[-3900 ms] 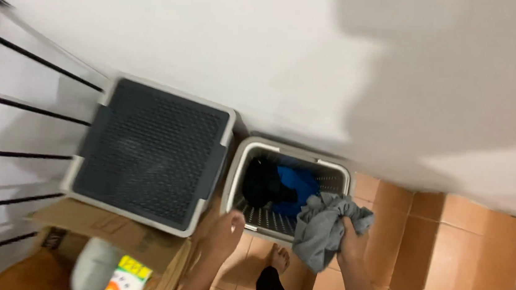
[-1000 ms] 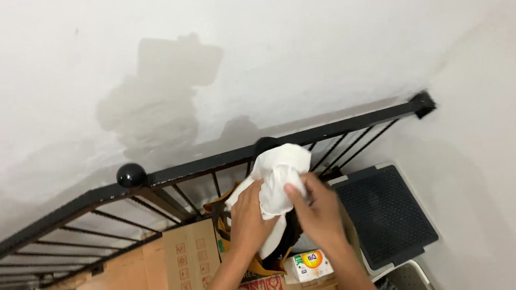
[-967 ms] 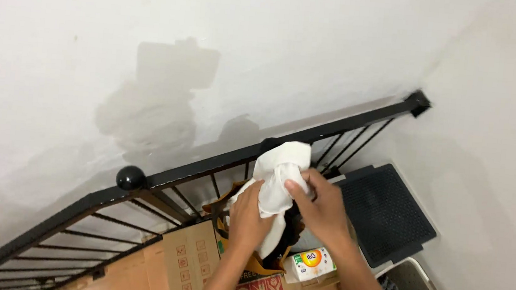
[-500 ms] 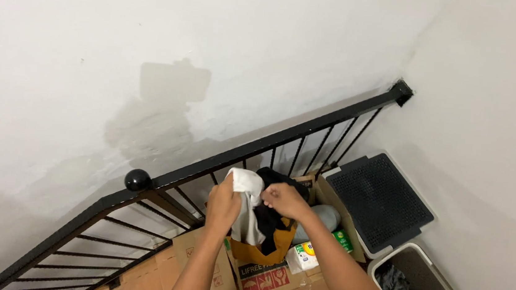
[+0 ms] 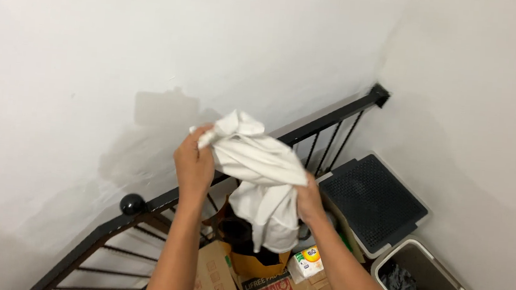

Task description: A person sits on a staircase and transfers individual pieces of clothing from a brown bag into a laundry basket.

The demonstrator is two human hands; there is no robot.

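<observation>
Background: white wall (image 5: 94, 31), black railing (image 5: 329, 117).
Left hand (image 5: 193, 163): fingers clenched on white cloth (image 5: 260, 173).
Right hand (image 5: 309, 200): fingers pinching the cloth's lower fold.

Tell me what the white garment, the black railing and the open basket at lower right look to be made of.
White garment: soft woven or knit fabric, matte; it creases and hangs limp between the left hand and right hand.
Black railing: likely painted metal, going by its thin rigid bars and slight sheen.
Open basket: probably moulded plastic, grey-beige, with perforated walls.
</observation>
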